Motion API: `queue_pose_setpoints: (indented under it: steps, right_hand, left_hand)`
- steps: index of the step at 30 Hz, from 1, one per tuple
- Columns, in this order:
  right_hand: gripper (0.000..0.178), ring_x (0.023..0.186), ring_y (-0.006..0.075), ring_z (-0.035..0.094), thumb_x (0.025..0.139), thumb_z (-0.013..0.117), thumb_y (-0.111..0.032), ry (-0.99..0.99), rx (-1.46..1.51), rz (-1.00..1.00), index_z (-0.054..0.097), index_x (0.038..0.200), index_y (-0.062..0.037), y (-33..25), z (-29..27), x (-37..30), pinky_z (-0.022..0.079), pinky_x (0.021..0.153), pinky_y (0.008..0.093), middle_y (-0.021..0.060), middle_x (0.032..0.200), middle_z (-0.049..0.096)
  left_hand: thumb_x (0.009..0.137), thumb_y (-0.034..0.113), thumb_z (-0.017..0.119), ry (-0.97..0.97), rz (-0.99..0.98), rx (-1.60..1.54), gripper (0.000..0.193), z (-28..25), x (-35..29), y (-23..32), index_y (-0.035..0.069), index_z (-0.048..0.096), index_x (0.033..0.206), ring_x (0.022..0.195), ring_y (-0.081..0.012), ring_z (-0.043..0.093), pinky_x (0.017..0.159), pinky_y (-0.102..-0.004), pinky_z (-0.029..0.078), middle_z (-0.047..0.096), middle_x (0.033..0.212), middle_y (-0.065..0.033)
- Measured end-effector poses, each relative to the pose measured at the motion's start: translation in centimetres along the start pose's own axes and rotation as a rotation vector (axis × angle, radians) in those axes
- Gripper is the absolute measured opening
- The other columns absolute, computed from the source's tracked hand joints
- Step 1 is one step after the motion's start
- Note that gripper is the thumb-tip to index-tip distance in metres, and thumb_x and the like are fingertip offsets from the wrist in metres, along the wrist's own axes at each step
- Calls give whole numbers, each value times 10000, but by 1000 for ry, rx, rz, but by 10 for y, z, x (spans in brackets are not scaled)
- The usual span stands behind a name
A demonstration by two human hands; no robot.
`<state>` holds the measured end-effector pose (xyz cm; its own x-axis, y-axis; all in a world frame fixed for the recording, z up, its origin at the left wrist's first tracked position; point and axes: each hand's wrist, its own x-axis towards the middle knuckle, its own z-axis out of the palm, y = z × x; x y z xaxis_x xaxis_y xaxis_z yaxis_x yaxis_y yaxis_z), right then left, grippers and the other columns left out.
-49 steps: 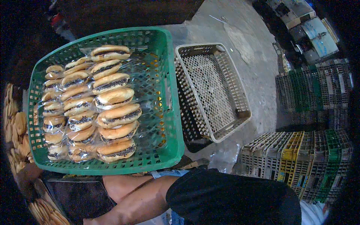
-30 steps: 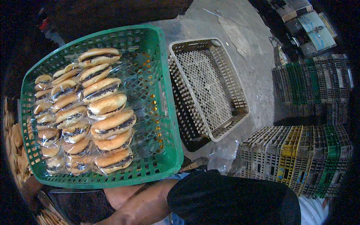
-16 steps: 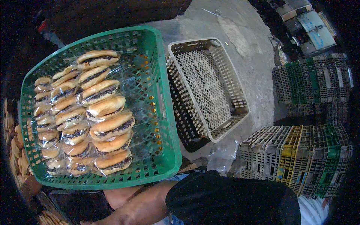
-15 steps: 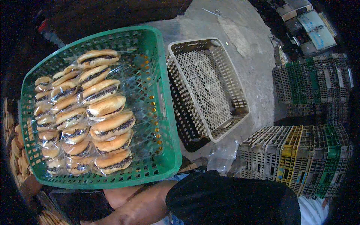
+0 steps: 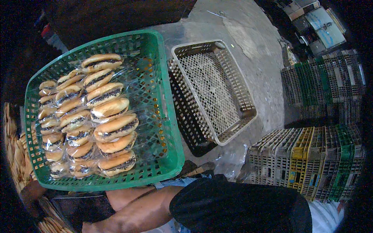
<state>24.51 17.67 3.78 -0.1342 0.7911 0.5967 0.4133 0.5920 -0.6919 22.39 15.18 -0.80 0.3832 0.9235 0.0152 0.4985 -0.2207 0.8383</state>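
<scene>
A green plastic basket with perforated walls fills the left half of the view. Inside it lie rows of filled long buns, split and packed with a dark crumbly filling, wrapped in clear plastic. My right forearm, bare below a black sleeve, runs leftward beneath the basket's near edge. At the lower edge the visible part of my right hand is apart from the basket; its fingers are cut off. My left hand cannot be made out. A dim brown shape lies by the basket's lower left corner, too dark to name.
An off-white crate stands on the concrete floor, right of the green basket. Stacked crates in white, yellow and green rise on the right, with another dark stack behind. Unwrapped bread lies at far left.
The view has shifted slightly. A little more of my right wrist and hand shows at the lower edge. The buns and crates keep their places.
</scene>
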Motion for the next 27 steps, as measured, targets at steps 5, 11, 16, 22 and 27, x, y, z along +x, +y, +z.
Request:
queue_pose_setpoints:
  steps: [5, 11, 16, 22, 27]
  right_hand:
    - [336, 940, 320, 640, 859, 692, -339, -105, -11, 22, 690, 1112, -117, -7, -25, -9, 528, 803, 460, 142, 1035, 686]
    - [644, 941, 330, 653, 730, 748, -533, -24, 43, 0, 650, 1185, -87, 14, 13, -15, 514, 813, 473, 167, 1015, 688]
    - [1105, 922, 376, 679, 581, 803, -638, -108, -79, 338, 480, 1337, 101, -37, -21, -15, 519, 785, 482, 220, 1008, 689]
    - [712, 904, 405, 667, 688, 784, -504, -28, 135, 128, 584, 1132, 17, -30, 30, -1, 531, 772, 495, 258, 1019, 673]
    - [303, 857, 427, 639, 735, 735, -276, 203, -138, 192, 603, 807, -13, -49, -4, -3, 510, 708, 516, 233, 891, 652]
  left_hand:
    - [964, 271, 508, 0, 1, -19, 301, -1, 0, -2, 14, 642, 1044, 851, -213, 592, 702, -338, 492, 659, 938, -93]
    - [958, 264, 514, 23, -9, -49, 294, -16, -4, -11, 16, 640, 1054, 862, -218, 596, 708, -341, 496, 661, 950, -96]
    - [954, 258, 519, 101, -12, -106, 290, -49, -12, -18, 18, 639, 1063, 872, -222, 599, 712, -343, 499, 663, 960, -99]
    - [949, 251, 525, 217, 30, -180, 286, -82, -29, -15, 20, 638, 1074, 883, -227, 603, 717, -346, 502, 665, 972, -103]
    - [944, 245, 530, 408, 21, -197, 283, -139, -49, -28, 22, 637, 1082, 893, -231, 606, 721, -348, 505, 666, 982, -106]
